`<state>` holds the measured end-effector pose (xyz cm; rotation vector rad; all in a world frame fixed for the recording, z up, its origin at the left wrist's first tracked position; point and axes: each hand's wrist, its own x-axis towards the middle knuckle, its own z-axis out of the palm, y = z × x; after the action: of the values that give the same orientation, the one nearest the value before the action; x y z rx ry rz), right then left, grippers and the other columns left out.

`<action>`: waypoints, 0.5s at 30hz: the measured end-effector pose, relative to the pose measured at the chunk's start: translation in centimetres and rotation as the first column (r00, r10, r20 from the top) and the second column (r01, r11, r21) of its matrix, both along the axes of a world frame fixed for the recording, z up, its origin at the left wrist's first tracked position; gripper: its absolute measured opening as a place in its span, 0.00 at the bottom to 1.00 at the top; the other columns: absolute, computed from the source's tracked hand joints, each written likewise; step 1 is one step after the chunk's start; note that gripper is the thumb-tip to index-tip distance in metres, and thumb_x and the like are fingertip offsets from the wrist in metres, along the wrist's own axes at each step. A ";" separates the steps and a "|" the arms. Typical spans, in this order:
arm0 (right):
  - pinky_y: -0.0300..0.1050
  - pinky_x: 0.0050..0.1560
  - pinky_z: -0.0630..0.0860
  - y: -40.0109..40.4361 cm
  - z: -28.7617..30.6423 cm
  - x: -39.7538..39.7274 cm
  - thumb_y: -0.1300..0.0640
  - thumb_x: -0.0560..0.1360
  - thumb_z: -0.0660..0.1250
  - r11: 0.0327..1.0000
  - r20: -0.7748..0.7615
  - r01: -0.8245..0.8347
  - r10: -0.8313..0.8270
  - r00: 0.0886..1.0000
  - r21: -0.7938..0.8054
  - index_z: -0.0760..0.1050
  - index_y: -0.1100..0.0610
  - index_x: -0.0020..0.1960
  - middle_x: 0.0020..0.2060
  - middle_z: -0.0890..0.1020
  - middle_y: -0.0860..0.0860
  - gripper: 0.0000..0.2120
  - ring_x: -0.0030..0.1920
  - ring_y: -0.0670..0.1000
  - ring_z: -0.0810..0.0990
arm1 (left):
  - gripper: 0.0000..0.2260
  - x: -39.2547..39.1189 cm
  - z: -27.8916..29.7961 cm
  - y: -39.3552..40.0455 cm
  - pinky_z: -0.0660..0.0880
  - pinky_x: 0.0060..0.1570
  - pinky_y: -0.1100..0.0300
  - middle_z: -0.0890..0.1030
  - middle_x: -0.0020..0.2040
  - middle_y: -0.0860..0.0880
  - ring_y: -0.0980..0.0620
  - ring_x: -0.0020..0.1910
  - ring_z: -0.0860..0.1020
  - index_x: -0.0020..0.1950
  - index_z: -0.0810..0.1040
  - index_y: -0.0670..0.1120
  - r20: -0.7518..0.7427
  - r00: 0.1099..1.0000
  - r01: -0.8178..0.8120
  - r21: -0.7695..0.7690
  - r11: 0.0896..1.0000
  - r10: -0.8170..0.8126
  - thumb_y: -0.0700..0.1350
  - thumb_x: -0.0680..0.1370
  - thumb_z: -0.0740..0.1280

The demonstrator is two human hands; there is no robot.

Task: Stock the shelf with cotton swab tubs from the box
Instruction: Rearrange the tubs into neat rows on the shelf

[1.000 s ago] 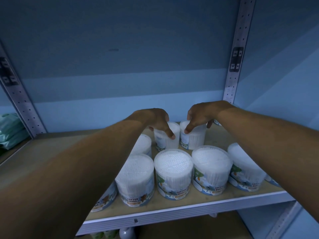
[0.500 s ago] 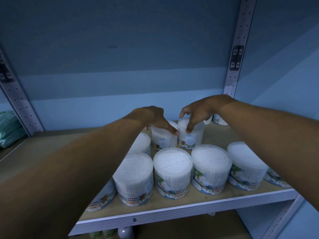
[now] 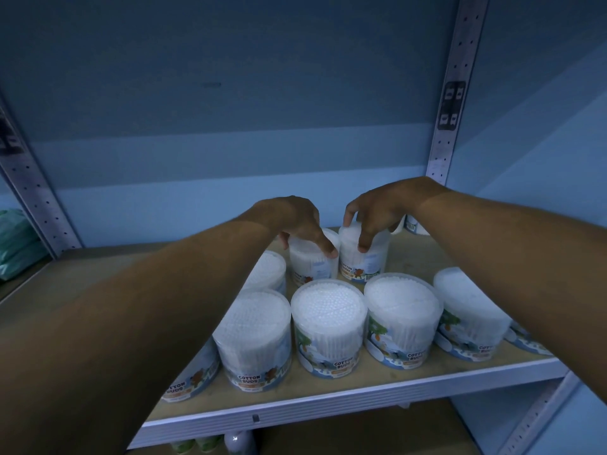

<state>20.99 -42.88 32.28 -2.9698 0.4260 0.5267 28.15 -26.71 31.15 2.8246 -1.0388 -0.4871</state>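
Observation:
Several clear round tubs of white cotton swabs stand on the wooden shelf [image 3: 410,257]. A front row includes one tub [image 3: 328,326] in the middle and another [image 3: 402,320] to its right. Behind them stand two tubs side by side. My left hand [image 3: 295,221] grips the top of the left rear tub [image 3: 312,267], thumb on its front. My right hand [image 3: 374,211] clasps the top of the right rear tub [image 3: 361,261] from above. Both tubs rest upright on the shelf. The box is out of view.
A perforated metal upright [image 3: 450,103] rises at the back right and another [image 3: 29,198] at the left. Green packs [image 3: 16,244] lie on the neighbouring shelf at far left. More tubs [image 3: 410,224] stand behind my right wrist. Bottles show below the shelf edge [image 3: 295,415].
Both hands shifted slightly on the two rear tubs, and the right tub has turned so its label now faces front. The view tilted a little.

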 end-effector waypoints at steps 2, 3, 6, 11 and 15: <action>0.49 0.59 0.79 -0.3 -0.1 0.0 0.49 0.67 0.80 1.000 -0.008 -0.024 0.023 1.000 -0.014 0.70 0.41 0.66 0.68 0.72 0.48 0.32 0.63 0.55 0.75 | 0.37 -0.4 -0.3 -0.1 0.82 0.50 0.56 0.79 0.60 0.47 0.47 0.43 0.83 0.66 0.75 0.47 0.088 0.996 -0.010 0.041 0.999 0.006 0.69 0.65 0.74; 0.50 0.61 0.78 -0.4 -0.1 0.0 0.48 0.66 0.80 0.999 -0.013 -0.034 0.034 0.999 -0.022 0.69 0.40 0.67 0.69 0.72 0.47 0.33 0.64 0.55 0.74 | 0.38 -0.5 -0.5 -0.1 0.82 0.48 0.56 0.80 0.57 0.47 0.48 0.42 0.83 0.64 0.75 0.46 0.125 0.992 -0.014 0.053 0.998 0.007 0.71 0.66 0.72; 0.50 0.64 0.75 -0.6 0.1 0.1 0.41 0.64 0.80 0.999 0.003 -0.029 0.029 1.000 -0.037 0.65 0.41 0.72 0.72 0.70 0.47 0.41 0.67 0.54 0.73 | 0.43 -0.3 -0.6 0.0 0.81 0.49 0.55 0.77 0.64 0.47 0.47 0.46 0.81 0.70 0.70 0.48 0.145 0.989 -0.016 0.050 0.999 0.008 0.74 0.65 0.70; 0.49 0.52 0.83 -0.7 0.6 0.0 0.35 0.58 0.80 0.999 0.066 0.032 -0.033 0.997 0.008 0.68 0.42 0.71 0.67 0.72 0.49 0.45 0.58 0.55 0.78 | 0.47 0.8 0.1 0.2 0.76 0.54 0.57 0.68 0.75 0.52 0.46 0.54 0.79 0.77 0.62 0.55 0.024 0.998 0.050 0.006 0.999 -0.050 0.70 0.63 0.74; 0.51 0.52 0.83 -0.5 0.5 -0.1 0.31 0.55 0.78 0.999 0.056 0.052 -0.052 0.997 0.001 0.70 0.44 0.69 0.63 0.75 0.50 0.46 0.51 0.55 0.83 | 0.43 0.9 0.0 0.1 0.77 0.59 0.56 0.69 0.74 0.52 0.45 0.65 0.76 0.76 0.66 0.56 -0.015 0.994 0.109 0.041 0.993 -0.108 0.62 0.65 0.78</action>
<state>20.94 -43.42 32.81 -2.9566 0.4959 0.4372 29.03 -26.58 31.11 2.8076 -1.1985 -0.5416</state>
